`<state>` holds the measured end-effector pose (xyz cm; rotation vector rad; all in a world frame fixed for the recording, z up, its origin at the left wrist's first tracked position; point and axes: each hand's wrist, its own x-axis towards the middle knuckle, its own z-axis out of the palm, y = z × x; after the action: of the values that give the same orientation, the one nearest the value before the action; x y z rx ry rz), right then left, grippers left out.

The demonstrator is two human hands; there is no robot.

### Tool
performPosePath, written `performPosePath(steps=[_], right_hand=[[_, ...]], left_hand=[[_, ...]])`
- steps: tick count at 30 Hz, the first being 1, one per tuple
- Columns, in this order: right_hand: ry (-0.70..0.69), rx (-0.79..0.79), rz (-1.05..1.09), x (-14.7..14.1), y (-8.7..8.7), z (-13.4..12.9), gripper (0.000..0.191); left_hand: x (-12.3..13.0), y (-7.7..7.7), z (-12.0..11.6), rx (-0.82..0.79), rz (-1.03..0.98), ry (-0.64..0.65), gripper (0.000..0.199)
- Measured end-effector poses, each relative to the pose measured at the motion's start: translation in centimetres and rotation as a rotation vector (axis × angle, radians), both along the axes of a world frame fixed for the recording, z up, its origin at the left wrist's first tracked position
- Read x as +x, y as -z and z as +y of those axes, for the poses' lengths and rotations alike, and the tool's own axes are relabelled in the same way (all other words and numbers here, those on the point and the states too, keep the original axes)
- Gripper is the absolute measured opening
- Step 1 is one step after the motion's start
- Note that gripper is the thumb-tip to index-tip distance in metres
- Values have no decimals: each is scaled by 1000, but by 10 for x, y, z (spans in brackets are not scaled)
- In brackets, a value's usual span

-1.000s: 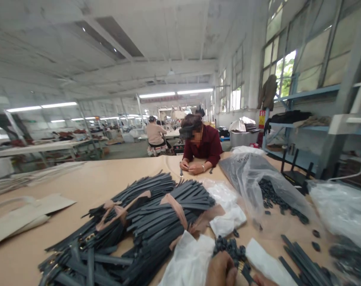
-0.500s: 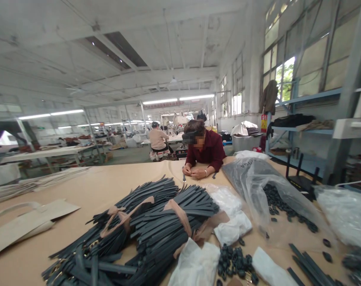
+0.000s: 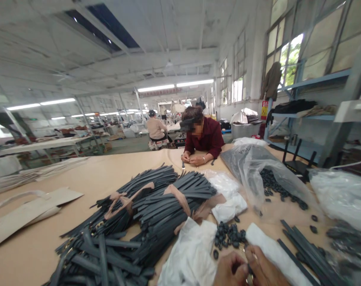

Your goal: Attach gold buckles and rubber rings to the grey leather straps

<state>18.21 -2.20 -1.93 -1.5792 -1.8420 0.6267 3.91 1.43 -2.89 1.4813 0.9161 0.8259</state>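
Low in the picture, my left hand (image 3: 231, 271) is closed with its fingers curled. Beside it, my right hand (image 3: 264, 267) has its fingers pressed together, almost touching the left. A small dark piece with a glint of metal shows between them, too hidden to name. Just beyond my fingers lies a heap of small black loops (image 3: 228, 235). Left of my hands is a crumpled white cloth-like sheet (image 3: 188, 254), and to the right a folded white one (image 3: 275, 248). Bundles of black straps (image 3: 174, 202), tied with brown strips, lie further left.
Across the table (image 3: 132, 159), a person in dark red (image 3: 208, 137) leans over small work. A clear plastic bag (image 3: 246, 167) spills more black loops at right. Loose black straps (image 3: 313, 250) lie near the right edge. A beige bag panel (image 3: 34, 212) lies at left.
Both my hands have come into view at the bottom, by the heap of black loops. The view has tilted down slightly. The person opposite keeps much the same pose.
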Motion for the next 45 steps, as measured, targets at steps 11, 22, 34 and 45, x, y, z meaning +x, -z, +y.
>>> performPosePath(steps=[11, 22, 34, 45], right_hand=[[-41, -140, 118, -8, -35, -9, 17], [-44, -321, 225, 13, -40, -8, 12], [41, -152, 132, 14, -40, -5, 18], [-59, -225, 310, 2, -38, -6, 20]], left_hand=[[2, -19, -14, -27, -6, -29, 18], [-15, -34, 5, 44, 130, -64, 16], [11, -43, -40, 780, 1133, 254, 21], [-9, -35, -2, -345, -88, -22, 19]])
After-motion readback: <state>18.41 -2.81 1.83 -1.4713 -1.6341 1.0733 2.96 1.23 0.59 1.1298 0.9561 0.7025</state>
